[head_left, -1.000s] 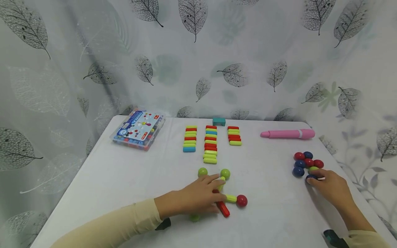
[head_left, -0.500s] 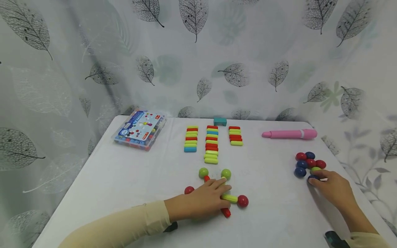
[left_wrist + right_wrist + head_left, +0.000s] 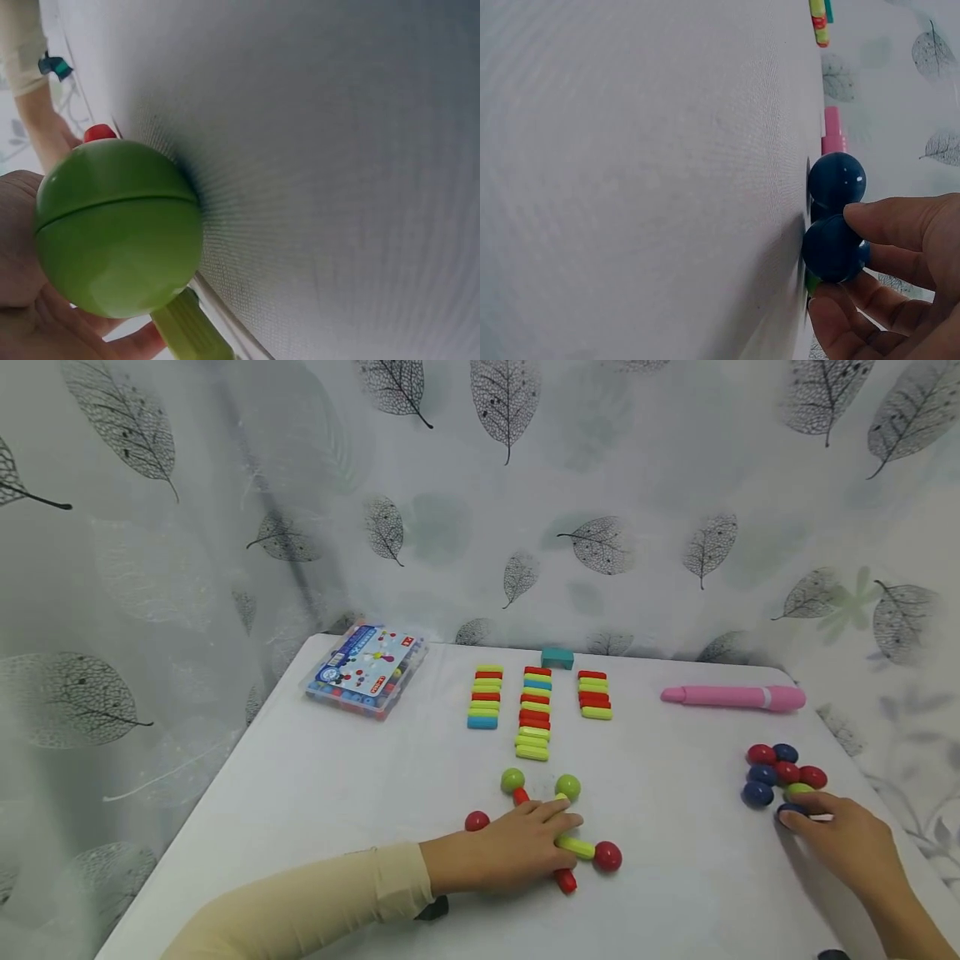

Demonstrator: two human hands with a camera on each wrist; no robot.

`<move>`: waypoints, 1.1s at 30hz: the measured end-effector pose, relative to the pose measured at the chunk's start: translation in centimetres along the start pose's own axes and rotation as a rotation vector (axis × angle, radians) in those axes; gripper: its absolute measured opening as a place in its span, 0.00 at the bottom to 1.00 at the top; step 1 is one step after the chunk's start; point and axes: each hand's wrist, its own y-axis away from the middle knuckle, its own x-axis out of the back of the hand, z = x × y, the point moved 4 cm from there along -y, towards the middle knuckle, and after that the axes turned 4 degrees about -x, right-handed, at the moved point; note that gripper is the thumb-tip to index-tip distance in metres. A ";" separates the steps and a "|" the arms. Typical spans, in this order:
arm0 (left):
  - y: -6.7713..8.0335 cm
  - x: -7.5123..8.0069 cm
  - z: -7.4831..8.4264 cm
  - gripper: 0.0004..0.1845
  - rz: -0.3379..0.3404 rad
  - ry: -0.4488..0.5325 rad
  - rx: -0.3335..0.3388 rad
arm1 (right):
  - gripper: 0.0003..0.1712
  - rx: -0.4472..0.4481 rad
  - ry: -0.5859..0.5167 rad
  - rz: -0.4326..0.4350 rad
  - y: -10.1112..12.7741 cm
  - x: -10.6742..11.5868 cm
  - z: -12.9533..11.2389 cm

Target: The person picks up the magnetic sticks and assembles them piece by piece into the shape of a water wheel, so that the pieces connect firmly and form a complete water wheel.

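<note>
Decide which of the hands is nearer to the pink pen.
Right. The right hand lies below the pink pen by the balls; the left hand is farther left, on the rod figure.

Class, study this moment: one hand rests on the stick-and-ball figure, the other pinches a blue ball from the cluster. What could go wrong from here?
1. The right hand pinches a blue ball touching its neighbours in the ball cluster near the table edge; pulling it away may set the others rolling off.
2. The left hand lies over the stick-and-ball figure; too much pressure could shift or split its joints.
</note>
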 end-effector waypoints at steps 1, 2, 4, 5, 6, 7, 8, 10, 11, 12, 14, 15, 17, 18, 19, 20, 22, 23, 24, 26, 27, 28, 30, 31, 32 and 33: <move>0.0 0.0 0.0 0.17 -0.001 0.002 0.000 | 0.33 -0.010 0.002 -0.005 0.0 0.0 0.1; 0.0 0.1 0.0 0.17 -0.001 0.006 0.000 | 0.33 -0.021 0.000 -0.012 0.1 0.0 0.1; 0.1 0.2 0.0 0.17 0.002 0.012 0.001 | 0.33 -0.029 -0.003 -0.016 0.1 0.0 0.1; 0.1 0.2 0.0 0.17 0.003 0.014 0.001 | 0.34 -0.034 -0.005 -0.019 0.2 0.0 0.2; 0.1 0.2 0.0 0.17 0.004 0.018 0.001 | 0.34 -0.036 -0.008 -0.023 0.2 0.0 0.2; 0.2 0.2 0.0 0.17 0.005 0.021 0.001 | 0.34 -0.034 -0.010 -0.024 0.3 0.0 0.2; 0.2 0.2 0.0 0.17 0.006 0.025 0.002 | 0.35 -0.039 -0.017 -0.029 0.4 0.0 0.1; 0.3 0.2 -0.1 0.17 0.008 0.033 0.004 | 0.36 -0.043 -0.027 -0.032 0.5 0.1 0.1; 0.3 0.1 -0.1 0.17 0.009 0.035 0.004 | 0.37 -0.059 -0.037 -0.044 0.6 0.1 0.1; 0.3 0.1 -0.1 0.17 0.008 0.039 0.004 | 0.38 -0.071 -0.050 -0.053 0.8 0.1 0.1; 0.3 0.1 -0.1 0.17 0.007 0.045 0.004 | 0.41 -0.089 -0.081 -0.069 1.2 0.2 0.0; 0.3 0.1 -0.1 0.17 0.007 0.047 0.002 | 0.42 -0.091 -0.104 -0.072 1.4 0.3 -0.2; 0.3 0.2 -0.1 0.17 0.005 0.054 0.000 | 0.44 -0.084 -0.162 -0.082 1.9 0.4 -0.5; 0.3 0.2 -0.1 0.17 0.004 0.056 -0.001 | 0.44 -0.072 -0.194 -0.085 2.2 0.5 -0.8; 0.4 0.2 -0.1 0.17 0.005 0.060 -0.002 | 0.44 -0.061 -0.231 -0.095 2.4 0.5 -1.0; 0.4 0.3 -0.1 0.17 0.007 0.063 -0.004 | 0.44 -0.054 -0.265 -0.108 2.7 0.5 -1.4; 0.4 0.4 -0.1 0.18 0.011 0.066 -0.006 | 0.44 -0.044 -0.328 -0.141 3.3 0.4 -2.2; 0.4 0.4 0.0 0.18 0.012 0.067 -0.006 | 0.44 -0.038 -0.353 -0.161 3.7 0.3 -2.6; 0.4 0.4 0.0 0.18 0.015 0.067 -0.007 | 0.44 -0.035 -0.373 -0.183 4.0 0.2 -3.1; 0.3 0.4 0.0 0.18 0.020 0.069 -0.007 | 0.43 -0.028 -0.402 -0.217 4.7 -0.2 -4.2; 0.3 0.5 0.0 0.18 0.022 0.070 -0.007 | 0.42 -0.016 -0.417 -0.226 5.1 -0.4 -4.8; 0.3 0.4 0.0 0.17 0.024 0.071 -0.006 | 0.42 -0.005 -0.434 -0.237 5.5 -0.7 -5.4; 0.3 0.4 0.0 0.17 0.027 0.076 -0.004 | 0.41 0.000 -0.463 -0.271 6.3 -1.3 -6.6; 0.3 0.4 -0.1 0.17 0.027 0.080 -0.003 | 0.41 0.004 -0.477 -0.285 6.7 -1.6 -7.2; 0.3 0.4 -0.1 0.17 0.027 0.083 -0.001 | 0.41 0.005 -0.492 -0.302 7.2 -2.0 -7.7; 0.4 0.3 -0.1 0.17 0.027 0.086 0.001 | 0.40 0.010 -0.499 -0.318 7.6 -2.3 -8.3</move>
